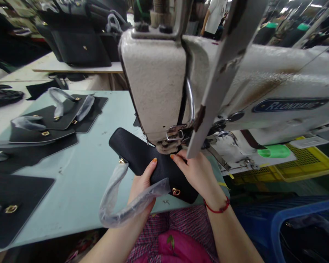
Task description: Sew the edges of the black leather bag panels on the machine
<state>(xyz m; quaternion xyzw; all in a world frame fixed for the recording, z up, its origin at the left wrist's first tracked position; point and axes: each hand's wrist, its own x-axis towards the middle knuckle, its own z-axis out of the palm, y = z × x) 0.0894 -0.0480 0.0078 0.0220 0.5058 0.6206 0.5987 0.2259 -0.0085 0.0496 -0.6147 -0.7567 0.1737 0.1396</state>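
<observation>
A black leather-like bag panel (137, 151) lies folded or curved under the head of a white sewing machine (156, 80). Its plastic-wrapped handle (111, 208) loops toward me from gold-coloured metal fittings. My left hand (142, 182) grips the panel's near edge, thumb on top and fingers hidden underneath, with the handle crossing over the wrist. Close to the needle area, my right hand (196, 171) is closed, its thumb and fingertips pinching at the panel. The machine head hides the needle and the exact spot being worked on.
More black bag panels (30, 157) with wrapped handles are spread on the pale green table (95, 190) at left. Black bags (76, 44) stand on a board behind. At right are a blue bin (274, 226) and yellow crates (312, 160). A slanted metal bar (222, 73) crosses before the machine.
</observation>
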